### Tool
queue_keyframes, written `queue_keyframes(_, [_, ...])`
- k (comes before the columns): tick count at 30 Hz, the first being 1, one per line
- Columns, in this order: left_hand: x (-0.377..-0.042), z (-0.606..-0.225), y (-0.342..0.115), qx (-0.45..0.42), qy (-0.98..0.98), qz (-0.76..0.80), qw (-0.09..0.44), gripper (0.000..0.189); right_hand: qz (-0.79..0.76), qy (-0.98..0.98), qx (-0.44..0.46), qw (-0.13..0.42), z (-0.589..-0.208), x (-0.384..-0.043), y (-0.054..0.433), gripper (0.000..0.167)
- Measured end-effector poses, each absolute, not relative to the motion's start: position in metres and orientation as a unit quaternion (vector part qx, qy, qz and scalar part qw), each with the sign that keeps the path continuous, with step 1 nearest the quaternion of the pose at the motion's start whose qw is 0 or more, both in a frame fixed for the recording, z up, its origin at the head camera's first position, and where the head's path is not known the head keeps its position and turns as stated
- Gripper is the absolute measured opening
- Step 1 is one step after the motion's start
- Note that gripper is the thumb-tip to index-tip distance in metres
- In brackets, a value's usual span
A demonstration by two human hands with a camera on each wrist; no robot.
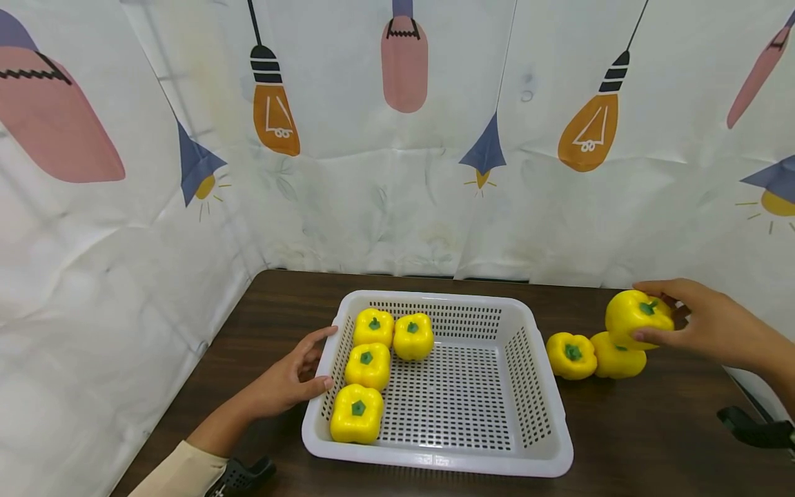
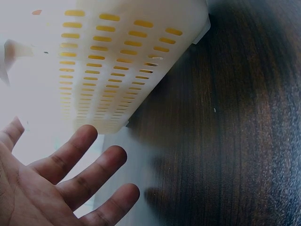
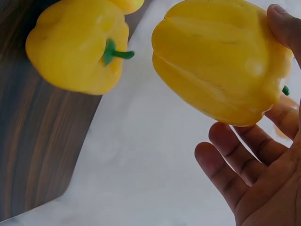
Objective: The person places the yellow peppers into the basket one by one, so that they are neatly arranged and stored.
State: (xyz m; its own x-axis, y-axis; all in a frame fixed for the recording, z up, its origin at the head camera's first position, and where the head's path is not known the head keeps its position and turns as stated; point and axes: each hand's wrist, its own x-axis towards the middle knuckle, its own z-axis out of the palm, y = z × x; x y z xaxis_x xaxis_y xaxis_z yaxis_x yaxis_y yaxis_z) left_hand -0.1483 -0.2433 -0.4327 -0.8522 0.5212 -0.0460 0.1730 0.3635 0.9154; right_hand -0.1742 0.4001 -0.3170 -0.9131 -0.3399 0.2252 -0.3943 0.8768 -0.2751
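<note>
My right hand (image 1: pixel 708 321) holds a yellow bell pepper (image 1: pixel 635 316) with a green stem between thumb and fingers. In the right wrist view this pepper (image 3: pixel 221 59) is off the table, with the lower fingers (image 3: pixel 225 174) spread beneath it. Two more yellow bell peppers, one nearer the basket (image 1: pixel 571 356) and one partly hidden below the held one (image 1: pixel 616 360), lie on the table. At the left side of a white plastic basket (image 1: pixel 437 460), my left hand (image 1: pixel 288 376) touches the rim with thumb and forefinger. Its other fingers (image 2: pixel 101 174) are extended and apart beside the perforated wall.
Several yellow bell peppers (image 1: pixel 366 366) stand along the basket's left side, stems up. The dark wooden table (image 1: pixel 671 435) carries the basket. A white printed sheet (image 1: pixel 397 207) hangs behind the table and along its left side.
</note>
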Motion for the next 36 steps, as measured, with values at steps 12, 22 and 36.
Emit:
queue_keyframes(12, [-0.148,-0.432,-0.243,0.213,0.808,0.523,0.17,0.083,0.162,-0.957,0.218,0.103,-0.307,-0.169,0.372,0.073])
queue_keyframes(22, [-0.148,-0.433,-0.243,0.213,0.806,0.525,0.171,0.083,0.156,-0.947,0.256,0.12,-0.303,-0.169,0.353,0.076])
queue_keyframes(36, [-0.149,-0.433,-0.243,0.212,0.809,0.521,0.169,0.083,0.154,-0.938,0.285,0.121,-0.3,-0.167,0.325,0.078])
